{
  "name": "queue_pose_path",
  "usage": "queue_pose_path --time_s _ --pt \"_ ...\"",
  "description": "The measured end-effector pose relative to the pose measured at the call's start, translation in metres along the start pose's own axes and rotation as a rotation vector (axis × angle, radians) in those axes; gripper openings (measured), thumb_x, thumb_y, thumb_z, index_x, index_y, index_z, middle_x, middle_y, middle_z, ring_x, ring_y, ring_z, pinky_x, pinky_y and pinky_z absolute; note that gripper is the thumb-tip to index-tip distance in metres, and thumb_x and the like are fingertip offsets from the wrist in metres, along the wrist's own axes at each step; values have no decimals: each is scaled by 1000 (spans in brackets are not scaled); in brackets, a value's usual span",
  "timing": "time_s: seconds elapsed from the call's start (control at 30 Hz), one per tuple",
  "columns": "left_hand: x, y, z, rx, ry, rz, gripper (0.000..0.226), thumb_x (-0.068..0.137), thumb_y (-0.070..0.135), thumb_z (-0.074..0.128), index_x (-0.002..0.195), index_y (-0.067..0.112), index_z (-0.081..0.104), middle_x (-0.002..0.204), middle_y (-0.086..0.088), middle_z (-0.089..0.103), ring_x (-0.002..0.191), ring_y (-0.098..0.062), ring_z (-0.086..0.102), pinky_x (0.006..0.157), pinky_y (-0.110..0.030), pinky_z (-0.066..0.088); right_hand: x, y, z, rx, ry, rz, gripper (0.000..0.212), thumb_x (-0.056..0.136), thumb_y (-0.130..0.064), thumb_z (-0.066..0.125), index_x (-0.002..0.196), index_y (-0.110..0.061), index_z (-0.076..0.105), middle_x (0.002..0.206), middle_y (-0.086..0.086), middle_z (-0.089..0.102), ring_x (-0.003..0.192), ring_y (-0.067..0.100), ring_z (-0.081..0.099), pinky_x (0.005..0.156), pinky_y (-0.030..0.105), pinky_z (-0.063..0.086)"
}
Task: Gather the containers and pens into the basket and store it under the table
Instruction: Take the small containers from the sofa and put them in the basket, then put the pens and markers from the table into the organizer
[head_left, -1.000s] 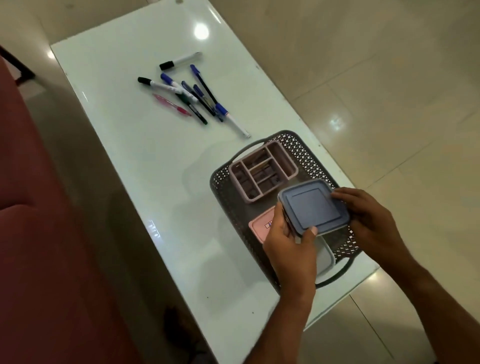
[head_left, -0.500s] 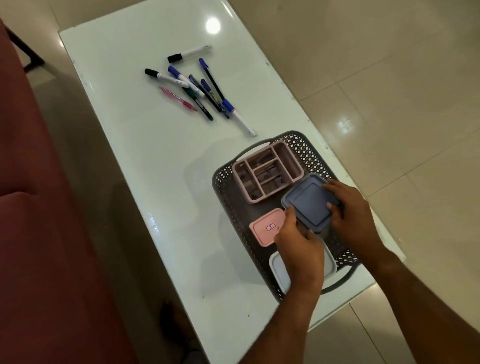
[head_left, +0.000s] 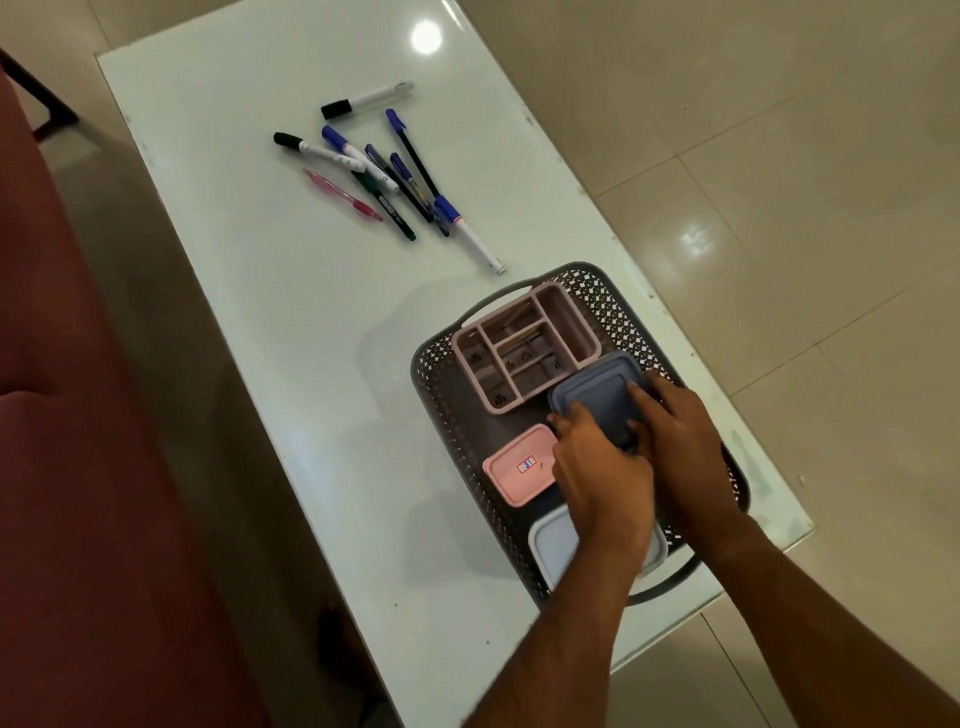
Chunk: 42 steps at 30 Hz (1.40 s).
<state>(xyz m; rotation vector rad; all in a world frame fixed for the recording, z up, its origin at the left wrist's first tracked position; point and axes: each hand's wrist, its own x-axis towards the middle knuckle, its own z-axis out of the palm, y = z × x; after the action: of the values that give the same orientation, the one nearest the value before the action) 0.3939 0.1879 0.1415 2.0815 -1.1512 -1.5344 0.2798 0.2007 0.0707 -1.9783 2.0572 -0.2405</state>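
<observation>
while both hands, left hand (head_left: 597, 478) and right hand (head_left: 680, 441), grip the blue-grey square lidded container (head_left: 597, 395) at centre right inside the dark perforated plastic basket (head_left: 441, 374), it could wedge crookedly against the pink divided tray (head_left: 524, 343); scattered pens (head_left: 384, 171) wait upper centre on the bench (head_left: 260, 312).

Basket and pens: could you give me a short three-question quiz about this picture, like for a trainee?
1. True or false: the pens already lie in the basket.
2. Which container do the left hand and right hand both touch? A) pink lidded box B) blue-grey lidded box C) pink divided tray
3. Fill in: the basket stands on the ____.

Key: 1 false; 2 B; 3 table.
</observation>
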Motion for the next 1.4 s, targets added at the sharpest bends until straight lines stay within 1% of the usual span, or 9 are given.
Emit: queue_pose_path --time_s 0.4,0.57,0.7,0.87,0.97,1.07,1.17,1.3,1.4 --pt "-2 -10 13 -40 10 -22 78 94 -3 63 161 20 30 164 -9 40 144 -23 50 114 -24 44 1 -5 -5 -139 -55 -31 77 65 -13 96 133 4 65 119 23 63 108 43 58 87 50 57" --pt "6 -6 -6 -128 -21 -62 55 96 0 59 146 22 54 143 1 63 127 -14 64 89 -4 46 6 -13 -14 -113 -7 34 47 80 -8 85 124 0 72 112 22 70 102 42 64 84 48 56" --pt "16 -2 -26 -109 10 -64 33 97 5 60 128 14 69 128 -4 73 106 -9 66 72 7 38 24 -40 -36 38 223 114 31 92 -13 56 112 -1 76 96 20 75 84 38 70 74 41 55" --pt "21 -3 -67 -88 -156 -142 24 93 22 53 103 20 74 105 2 76 100 -17 69 69 -6 35 83 -115 -56 157 419 47 15 93 1 68 104 0 77 96 17 78 82 21 68 85 21 48" --pt "32 -3 -109 -36 -166 -177 10 81 28 60 75 27 68 74 17 65 76 0 62 76 -5 42 142 -150 -42 249 370 15 19 92 2 71 109 -3 77 100 14 78 83 24 73 85 32 58" --pt "58 -3 -160 -100 -60 -196 28 65 35 57 82 27 78 75 12 77 74 -7 74 81 -25 61 208 -177 -13 347 299 68 22 94 -3 69 115 -7 76 101 8 77 79 19 71 82 40 63" --pt "106 -1 -205 -106 120 -126 10 77 25 70 83 24 78 76 8 77 73 -8 72 81 -30 60 264 -192 14 379 131 171 34 93 -10 73 127 -6 70 111 10 74 88 23 70 93 44 59" --pt "189 16 -255 -243 354 -78 18 90 10 69 107 16 72 96 5 72 73 3 61 70 -8 45 318 -211 39 270 -154 126 59 93 -20 76 143 2 54 132 23 59 120 36 61 103 40 47" --pt "250 31 -277 -280 457 -79 33 95 14 65 127 10 60 123 -6 64 97 -13 63 88 -24 44 347 -228 53 116 -264 79 61 89 -28 77 136 2 53 132 23 54 121 38 56 99 43 47"
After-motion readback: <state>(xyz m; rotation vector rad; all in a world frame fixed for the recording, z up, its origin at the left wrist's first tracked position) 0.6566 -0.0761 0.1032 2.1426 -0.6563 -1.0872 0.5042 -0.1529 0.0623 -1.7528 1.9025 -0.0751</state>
